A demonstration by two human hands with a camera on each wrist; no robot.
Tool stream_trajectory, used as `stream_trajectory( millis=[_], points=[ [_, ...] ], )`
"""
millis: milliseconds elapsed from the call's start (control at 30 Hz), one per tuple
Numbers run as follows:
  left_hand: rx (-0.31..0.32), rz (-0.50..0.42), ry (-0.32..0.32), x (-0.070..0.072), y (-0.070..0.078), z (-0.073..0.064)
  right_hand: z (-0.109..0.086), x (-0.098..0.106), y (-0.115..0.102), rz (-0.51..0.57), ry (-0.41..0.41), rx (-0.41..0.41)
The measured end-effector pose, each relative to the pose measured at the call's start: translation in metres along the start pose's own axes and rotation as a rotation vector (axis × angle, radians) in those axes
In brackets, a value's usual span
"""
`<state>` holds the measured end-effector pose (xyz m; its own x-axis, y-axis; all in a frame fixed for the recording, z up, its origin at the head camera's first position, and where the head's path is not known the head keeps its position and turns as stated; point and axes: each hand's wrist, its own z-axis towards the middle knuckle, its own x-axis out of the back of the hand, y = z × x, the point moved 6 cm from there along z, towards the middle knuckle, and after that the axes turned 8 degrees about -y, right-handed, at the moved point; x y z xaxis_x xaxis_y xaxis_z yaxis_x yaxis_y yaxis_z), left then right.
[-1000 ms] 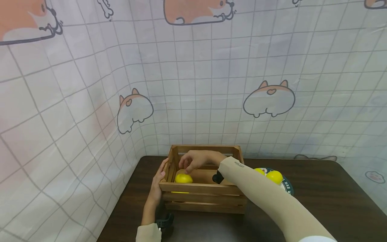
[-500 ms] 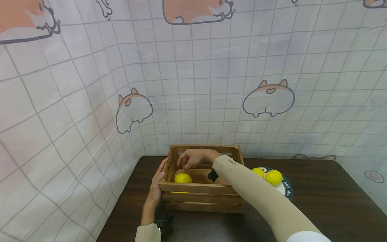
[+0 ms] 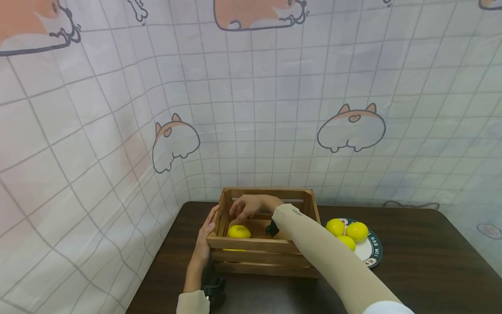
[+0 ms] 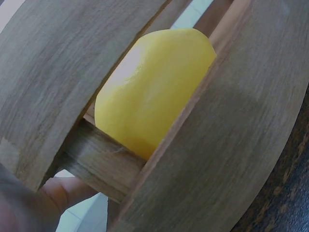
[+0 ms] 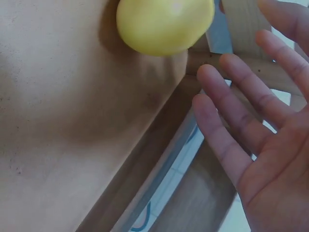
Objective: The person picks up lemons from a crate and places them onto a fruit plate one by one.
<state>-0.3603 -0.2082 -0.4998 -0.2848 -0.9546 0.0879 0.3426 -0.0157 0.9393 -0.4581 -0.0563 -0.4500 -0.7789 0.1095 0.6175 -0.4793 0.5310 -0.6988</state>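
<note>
A slatted wooden crate (image 3: 266, 246) stands on the table, with a yellow lemon (image 3: 239, 231) inside near its left front corner. My left hand (image 3: 202, 240) lies along the outside of the crate's left end. In the left wrist view the lemon (image 4: 154, 89) shows between two slats, and a finger or the thumb (image 4: 72, 191) is partly hidden behind the crate's corner. Inside the crate, my right hand (image 3: 251, 207) hovers behind the lemon. The right wrist view has its fingers (image 5: 236, 116) spread and relaxed, apart from the lemon (image 5: 164, 24) and holding nothing.
Right of the crate, a plate (image 3: 376, 250) with a dark green lettered rim bears three lemons (image 3: 357, 231). The dark wooden table (image 3: 415, 261) reaches back to a grid-patterned cloth (image 3: 259, 109). My right forearm (image 3: 325, 257) crosses the crate's front rim.
My right forearm has shifted a little to the left, uncovering more of the plate and its third lemon. The left hand, the crate and the lemon inside stay where they were.
</note>
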Motion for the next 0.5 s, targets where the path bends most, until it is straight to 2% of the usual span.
stream_trajectory(
  millis=[167, 400, 500],
  points=[
    [0.014, 0.01, 0.013, -0.001, -0.002, -0.001, 0.005, -0.01, 0.005, -0.033, -0.057, -0.027],
    [-0.001, 0.022, 0.027, 0.001, -0.002, 0.0, 0.009, -0.015, 0.009, -0.121, -0.126, -0.09],
    [-0.001, 0.028, 0.031, 0.002, -0.002, 0.0, 0.009, -0.018, 0.012, -0.128, -0.161, -0.125]
  ],
)
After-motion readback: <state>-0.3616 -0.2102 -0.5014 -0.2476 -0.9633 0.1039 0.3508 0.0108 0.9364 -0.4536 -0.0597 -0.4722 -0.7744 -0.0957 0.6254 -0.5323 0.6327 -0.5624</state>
